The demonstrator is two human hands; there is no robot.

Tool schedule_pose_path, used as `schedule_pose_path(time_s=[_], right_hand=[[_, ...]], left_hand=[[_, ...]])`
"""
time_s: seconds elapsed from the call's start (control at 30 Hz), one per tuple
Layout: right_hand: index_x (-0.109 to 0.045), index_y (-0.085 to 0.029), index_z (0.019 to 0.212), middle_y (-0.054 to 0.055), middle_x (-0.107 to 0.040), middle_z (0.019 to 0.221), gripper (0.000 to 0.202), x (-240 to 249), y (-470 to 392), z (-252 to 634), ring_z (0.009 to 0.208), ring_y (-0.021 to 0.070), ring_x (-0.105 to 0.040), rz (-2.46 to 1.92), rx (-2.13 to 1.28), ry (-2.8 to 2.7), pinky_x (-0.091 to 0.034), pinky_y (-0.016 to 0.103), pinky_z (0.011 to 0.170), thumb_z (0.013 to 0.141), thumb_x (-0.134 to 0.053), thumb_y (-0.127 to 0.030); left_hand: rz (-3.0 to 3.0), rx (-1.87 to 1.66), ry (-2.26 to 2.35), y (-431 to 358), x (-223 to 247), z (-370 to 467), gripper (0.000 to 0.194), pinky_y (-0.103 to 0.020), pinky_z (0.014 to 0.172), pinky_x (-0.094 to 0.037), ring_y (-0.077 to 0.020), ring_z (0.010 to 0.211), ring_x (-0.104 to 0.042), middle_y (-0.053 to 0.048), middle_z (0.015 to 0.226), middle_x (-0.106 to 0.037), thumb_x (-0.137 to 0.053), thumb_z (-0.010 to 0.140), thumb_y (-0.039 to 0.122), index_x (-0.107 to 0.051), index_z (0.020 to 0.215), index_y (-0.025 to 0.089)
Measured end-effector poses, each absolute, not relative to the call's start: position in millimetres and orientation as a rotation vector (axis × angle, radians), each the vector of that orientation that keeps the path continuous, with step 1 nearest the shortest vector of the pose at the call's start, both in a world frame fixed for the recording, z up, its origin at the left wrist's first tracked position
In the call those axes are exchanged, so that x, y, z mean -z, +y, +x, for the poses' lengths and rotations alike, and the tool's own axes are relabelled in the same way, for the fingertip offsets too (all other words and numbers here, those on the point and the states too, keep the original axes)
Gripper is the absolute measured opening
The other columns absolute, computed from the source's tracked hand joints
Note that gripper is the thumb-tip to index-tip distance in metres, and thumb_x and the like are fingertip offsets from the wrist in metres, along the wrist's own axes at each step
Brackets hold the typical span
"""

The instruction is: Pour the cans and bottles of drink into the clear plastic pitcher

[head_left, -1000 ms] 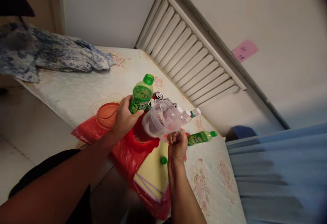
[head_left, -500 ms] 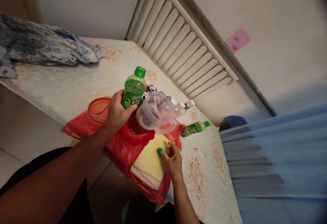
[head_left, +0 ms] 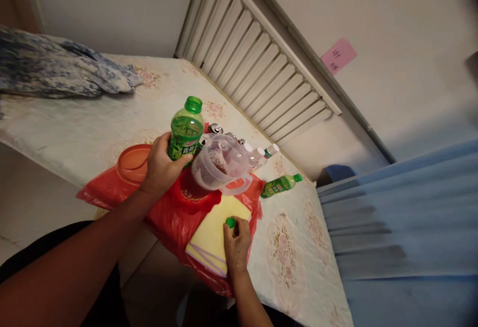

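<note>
Fingers (head_left: 243, 224) of the right hand (head_left: 238, 250) are pinching the small green screw cap (head_left: 230, 222) over the yellow cloth (head_left: 206, 232), below the centre of the frame. Left of centre, the left hand (head_left: 162, 165) is gripping the uncapped green drink bottle (head_left: 186, 135), its thumb lying across the label. With liquid inside, the bottle is probably weighing moderately; its thin wall is likely yielding under a squeeze, so the labelled middle is offering a safe hold. The left forearm is slanting from the lower left, the right one rising from the bottom edge.
</note>
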State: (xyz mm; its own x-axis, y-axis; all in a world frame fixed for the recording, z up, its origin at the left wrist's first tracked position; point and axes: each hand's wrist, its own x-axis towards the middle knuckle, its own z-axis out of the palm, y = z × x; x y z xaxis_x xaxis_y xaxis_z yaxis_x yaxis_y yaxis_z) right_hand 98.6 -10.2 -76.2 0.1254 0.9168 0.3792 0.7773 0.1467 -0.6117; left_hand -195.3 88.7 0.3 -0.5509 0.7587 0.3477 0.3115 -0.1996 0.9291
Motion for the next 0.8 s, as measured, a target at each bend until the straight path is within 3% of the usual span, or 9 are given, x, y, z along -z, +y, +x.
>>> schedule_pose_path(time_s=[0.27,0.63,0.8], right_hand=[[-0.066,-0.018,0.097,0.004,-0.061,0.089,0.013,82.5,-10.8,100.1,0.077,0.0181,-0.054,-1.644,-0.24,-1.624,-0.045,0.03,0.072,0.087,-0.064,-0.027],[-0.066,-0.019,0.098,0.004,-0.062,0.091,0.013,83.9,-10.6,99.8,0.083,0.0195,-0.056,-1.646,-0.214,-1.633,-0.046,0.031,0.077,0.086,-0.065,-0.024],[-0.065,-0.018,0.098,0.005,-0.062,0.091,0.013,85.2,-9.0,99.9,0.083,0.019,-0.056,-1.632,-0.198,-1.643,-0.045,0.03,0.075,0.087,-0.064,-0.026]], left_hand=[[1.348,-1.827,1.745,75.7,0.8,-196.1,0.06,-0.04,0.096,-0.049,-0.0242,0.107,-0.058,-0.012,0.12,-0.061,-0.073,0.078,0.031,-0.054,0.13,0.009],[1.529,-1.894,1.727,25.7,-10.1,-187.8,0.048,-0.042,0.088,-0.052,-0.0267,0.097,-0.06,-0.007,0.104,-0.06,-0.071,0.073,0.04,-0.057,0.112,0.015],[1.781,-1.871,1.35,1.3,-7.6,-155.2,0.051,-0.038,0.086,-0.055,-0.0251,0.099,-0.063,-0.007,0.111,-0.06,-0.07,0.078,0.031,-0.049,0.123,0.02]])
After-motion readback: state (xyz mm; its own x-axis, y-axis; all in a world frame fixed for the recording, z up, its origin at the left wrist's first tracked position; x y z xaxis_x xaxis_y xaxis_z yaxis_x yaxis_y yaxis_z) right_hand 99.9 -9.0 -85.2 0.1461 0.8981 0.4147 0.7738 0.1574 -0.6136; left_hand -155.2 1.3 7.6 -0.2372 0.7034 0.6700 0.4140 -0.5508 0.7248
